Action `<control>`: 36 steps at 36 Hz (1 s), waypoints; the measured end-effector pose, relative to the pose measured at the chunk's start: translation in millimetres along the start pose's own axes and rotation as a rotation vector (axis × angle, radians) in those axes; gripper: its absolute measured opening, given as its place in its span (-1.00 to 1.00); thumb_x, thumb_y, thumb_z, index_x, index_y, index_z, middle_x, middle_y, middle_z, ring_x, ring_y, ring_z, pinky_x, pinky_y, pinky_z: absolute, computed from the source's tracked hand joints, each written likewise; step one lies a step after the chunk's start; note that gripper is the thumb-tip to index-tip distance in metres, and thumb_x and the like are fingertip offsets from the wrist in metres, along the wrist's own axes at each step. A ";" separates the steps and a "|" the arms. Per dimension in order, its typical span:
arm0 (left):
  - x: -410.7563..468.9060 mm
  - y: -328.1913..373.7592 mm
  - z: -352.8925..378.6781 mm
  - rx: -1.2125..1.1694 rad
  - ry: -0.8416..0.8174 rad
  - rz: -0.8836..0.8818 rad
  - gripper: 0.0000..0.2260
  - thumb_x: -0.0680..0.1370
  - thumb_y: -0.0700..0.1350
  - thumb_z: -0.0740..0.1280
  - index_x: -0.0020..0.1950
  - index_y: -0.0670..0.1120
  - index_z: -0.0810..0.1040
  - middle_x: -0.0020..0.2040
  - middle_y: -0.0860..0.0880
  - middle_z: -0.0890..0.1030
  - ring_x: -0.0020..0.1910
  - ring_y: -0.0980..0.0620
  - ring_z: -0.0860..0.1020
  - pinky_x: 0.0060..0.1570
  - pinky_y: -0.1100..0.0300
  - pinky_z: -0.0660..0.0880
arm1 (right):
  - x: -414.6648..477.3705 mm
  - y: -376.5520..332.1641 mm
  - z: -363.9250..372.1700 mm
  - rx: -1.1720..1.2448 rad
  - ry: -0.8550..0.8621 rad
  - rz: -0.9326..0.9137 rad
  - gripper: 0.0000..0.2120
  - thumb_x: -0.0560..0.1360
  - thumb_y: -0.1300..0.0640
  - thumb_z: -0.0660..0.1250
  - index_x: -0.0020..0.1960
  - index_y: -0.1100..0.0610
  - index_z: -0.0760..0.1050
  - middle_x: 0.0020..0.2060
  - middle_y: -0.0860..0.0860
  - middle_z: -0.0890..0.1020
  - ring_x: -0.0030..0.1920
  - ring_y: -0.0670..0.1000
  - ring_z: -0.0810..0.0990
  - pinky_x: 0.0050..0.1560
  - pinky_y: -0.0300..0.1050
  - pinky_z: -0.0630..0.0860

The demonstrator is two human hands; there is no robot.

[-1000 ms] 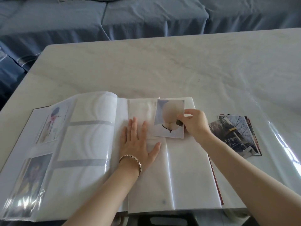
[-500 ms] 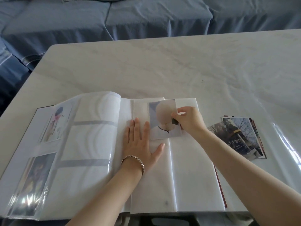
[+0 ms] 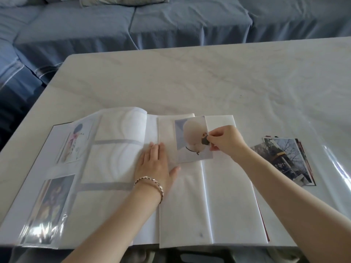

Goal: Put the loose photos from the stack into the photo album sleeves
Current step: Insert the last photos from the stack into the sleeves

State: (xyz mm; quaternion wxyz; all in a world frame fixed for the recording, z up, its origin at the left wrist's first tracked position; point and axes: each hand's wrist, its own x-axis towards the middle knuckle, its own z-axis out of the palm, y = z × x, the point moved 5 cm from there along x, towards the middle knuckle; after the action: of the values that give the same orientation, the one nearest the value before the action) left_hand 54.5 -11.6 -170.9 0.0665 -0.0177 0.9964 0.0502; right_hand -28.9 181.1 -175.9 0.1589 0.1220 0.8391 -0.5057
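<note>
An open photo album lies on the white marble table. My right hand pinches the right edge of a loose photo, which sits partway inside the top sleeve of the right-hand page. My left hand lies flat with straight fingers near the album's spine, pressing the page down. A stack of loose photos rests on the table to the right of the album. Two filled sleeves show on the far-left page.
The table stretches far beyond the album, covered by a clear plastic sheet that wrinkles at the right. A blue-covered sofa runs behind the table. The album's front edge hangs at the table's near edge.
My right hand has slid the photo leftward and up into the top sleeve of the right page. My left hand stays flat on the page.
</note>
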 end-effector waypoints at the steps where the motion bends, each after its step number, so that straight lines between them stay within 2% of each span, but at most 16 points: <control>1: -1.9 -1.0 -1.5 -0.009 0.021 0.005 -0.29 0.57 0.22 0.08 0.53 -0.13 -0.14 0.53 -0.05 -0.03 0.51 0.02 -0.03 0.41 0.17 -0.20 | -0.5 -1.3 2.7 0.017 -0.006 -0.017 -0.86 0.46 0.33 0.31 -0.23 0.23 0.60 -0.46 0.01 0.55 -0.48 -0.07 0.57 -0.19 -0.21 0.57; 5: -9.1 1.9 -6.3 0.017 0.094 0.052 -0.30 0.57 0.22 0.10 0.53 -0.15 -0.05 0.52 -0.10 0.10 0.50 0.03 0.09 0.43 0.17 -0.13 | -5.1 -9.6 18.5 0.027 -0.016 -0.091 -0.93 0.47 0.33 0.32 -0.12 0.26 0.58 -0.45 0.04 0.56 -0.51 -0.09 0.57 -0.37 -0.36 0.52; 7: -13.1 5.5 -10.8 0.036 0.133 0.057 -0.29 0.49 0.14 0.32 0.46 -0.26 0.20 0.41 -0.21 0.35 0.42 -0.09 0.32 0.41 0.08 0.14 | -7.0 -13.5 24.3 0.004 0.007 -0.130 -0.94 0.47 0.32 0.31 -0.09 0.23 0.56 -0.44 0.01 0.57 -0.55 -0.16 0.55 -0.43 -0.42 0.44; 8: -13.3 6.8 -12.4 0.019 0.172 0.062 -0.30 0.42 0.10 0.44 0.39 -0.31 0.33 0.30 -0.25 0.47 0.32 -0.14 0.44 0.34 0.02 0.29 | -7.5 -14.6 25.6 0.007 0.019 -0.141 -0.94 0.48 0.30 0.32 -0.08 0.21 0.55 -0.43 0.00 0.57 -0.56 -0.18 0.55 -0.45 -0.43 0.43; 9: -13.3 6.7 -12.5 -0.005 0.193 0.065 -0.31 0.38 0.07 0.48 0.34 -0.32 0.39 0.24 -0.26 0.52 0.28 -0.16 0.48 0.30 0.00 0.33 | -8.3 -15.0 25.9 0.011 0.029 -0.147 -0.95 0.48 0.29 0.32 -0.08 0.20 0.55 -0.41 -0.01 0.58 -0.54 -0.18 0.56 -0.44 -0.43 0.43; 11: -12.9 7.0 -11.7 -0.036 0.146 0.057 -0.33 0.40 0.06 0.46 0.36 -0.30 0.38 0.27 -0.24 0.51 0.31 -0.16 0.45 0.33 0.02 0.29 | -10.2 -15.2 25.4 0.016 0.034 -0.150 -0.94 0.48 0.27 0.32 -0.09 0.20 0.56 -0.37 -0.03 0.60 -0.48 -0.14 0.59 -0.35 -0.36 0.52; 15: -13.5 9.2 -15.2 0.030 0.192 0.091 -0.33 0.13 0.00 0.64 0.10 -0.35 0.58 -0.03 -0.26 0.65 -0.02 -0.19 0.64 -0.06 -0.09 0.55 | -16.6 -17.6 26.5 -0.002 -0.003 -0.149 -0.86 0.49 0.25 0.29 -0.21 0.19 0.58 -0.32 0.00 0.62 -0.40 -0.09 0.63 -0.23 -0.17 0.60; 18: -13.4 9.1 -15.2 0.030 0.223 0.104 -0.34 0.11 -0.01 0.65 0.07 -0.35 0.59 -0.05 -0.25 0.65 -0.05 -0.20 0.65 -0.10 -0.11 0.56 | -18.1 -21.8 27.5 -0.097 -0.021 -0.135 -0.80 0.46 0.24 0.23 -0.13 0.35 0.56 -0.36 0.04 0.55 -0.52 -0.17 0.57 -0.28 -0.15 0.54; 21: -13.3 9.2 -14.3 0.035 0.201 0.113 -0.36 0.10 -0.01 0.65 0.03 -0.34 0.60 -0.07 -0.26 0.65 -0.07 -0.20 0.65 -0.11 -0.11 0.56 | -18.6 -23.5 28.9 -0.151 -0.052 -0.106 -0.76 0.42 0.24 0.17 -0.10 0.42 0.50 -0.34 0.07 0.48 -0.58 -0.21 0.52 -0.25 -0.19 0.41; 24: -13.9 9.3 -13.9 0.020 0.187 0.127 -0.44 0.11 -0.05 0.65 -0.02 -0.32 0.62 -0.08 -0.28 0.64 -0.07 -0.23 0.64 -0.11 -0.14 0.55 | -20.5 -21.8 27.1 -0.114 -0.099 -0.054 -0.80 0.41 0.27 0.20 -0.19 0.38 0.55 -0.36 0.06 0.53 -0.52 -0.16 0.55 -0.32 -0.30 0.47; 26: -12.8 8.2 -12.7 0.024 0.189 0.131 -0.48 0.12 -0.07 0.65 -0.04 -0.30 0.64 -0.07 -0.30 0.64 -0.06 -0.25 0.64 -0.11 -0.16 0.55 | -24.6 -19.9 22.0 0.035 -0.151 -0.008 -0.84 0.44 0.28 0.25 -0.22 0.28 0.59 -0.36 0.03 0.61 -0.43 -0.12 0.58 -0.32 -0.35 0.53; 28: -11.3 7.9 -10.6 0.031 0.183 0.133 -0.50 0.22 -0.06 0.62 0.05 -0.27 0.62 0.03 -0.31 0.61 0.05 -0.25 0.61 0.03 -0.12 0.51 | -31.2 -17.9 13.3 0.201 -0.213 0.006 -0.87 0.48 0.27 0.27 -0.17 0.16 0.58 -0.33 0.00 0.66 -0.38 -0.14 0.62 -0.34 -0.34 0.54; 30: -10.2 7.1 -8.4 0.024 0.101 0.102 -0.52 0.47 0.03 0.39 0.33 -0.15 0.46 0.34 -0.26 0.42 0.37 -0.15 0.38 0.36 0.03 0.24 | -37.5 -12.0 -1.3 0.256 -0.221 -0.026 -0.88 0.51 0.28 0.27 -0.11 0.15 0.57 -0.32 -0.02 0.67 -0.37 -0.16 0.63 -0.35 -0.34 0.53; 32: -9.6 4.6 -3.7 -0.034 0.090 0.097 -0.55 0.59 0.07 0.19 0.45 -0.01 0.29 0.50 -0.15 0.18 0.50 -0.05 0.13 0.42 0.12 -0.04 | -42.2 -0.2 -22.1 0.189 -0.152 -0.090 -0.87 0.51 0.33 0.26 -0.07 0.17 0.56 -0.33 -0.04 0.65 -0.36 -0.15 0.62 -0.29 -0.31 0.54; 34: -10.5 5.5 -2.7 -0.084 0.107 0.101 -0.60 0.58 0.01 0.24 0.41 0.00 0.37 0.50 -0.15 0.19 0.49 -0.08 0.15 0.43 0.05 -0.04 | -47.7 15.6 -49.4 0.007 0.004 -0.165 -0.87 0.48 0.30 0.32 -0.08 0.12 0.58 -0.30 -0.07 0.64 -0.29 -0.14 0.61 -0.13 -0.28 0.52; 36: -11.4 8.3 -4.0 -0.136 0.131 0.107 -0.66 0.56 -0.05 0.30 0.34 -0.03 0.47 0.47 -0.15 0.26 0.46 -0.10 0.24 0.41 0.04 0.02 | -55.8 30.9 -80.8 -0.222 0.205 -0.231 -0.90 0.44 0.21 0.39 -0.10 0.03 0.60 -0.28 -0.14 0.62 -0.26 -0.27 0.56 -0.13 -0.45 0.43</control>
State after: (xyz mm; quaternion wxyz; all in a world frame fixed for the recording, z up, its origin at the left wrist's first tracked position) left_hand 64.9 -3.4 -164.6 -0.0028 0.0276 0.9924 0.1200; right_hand 22.1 264.5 -143.8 0.0259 0.0573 0.9100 -0.4098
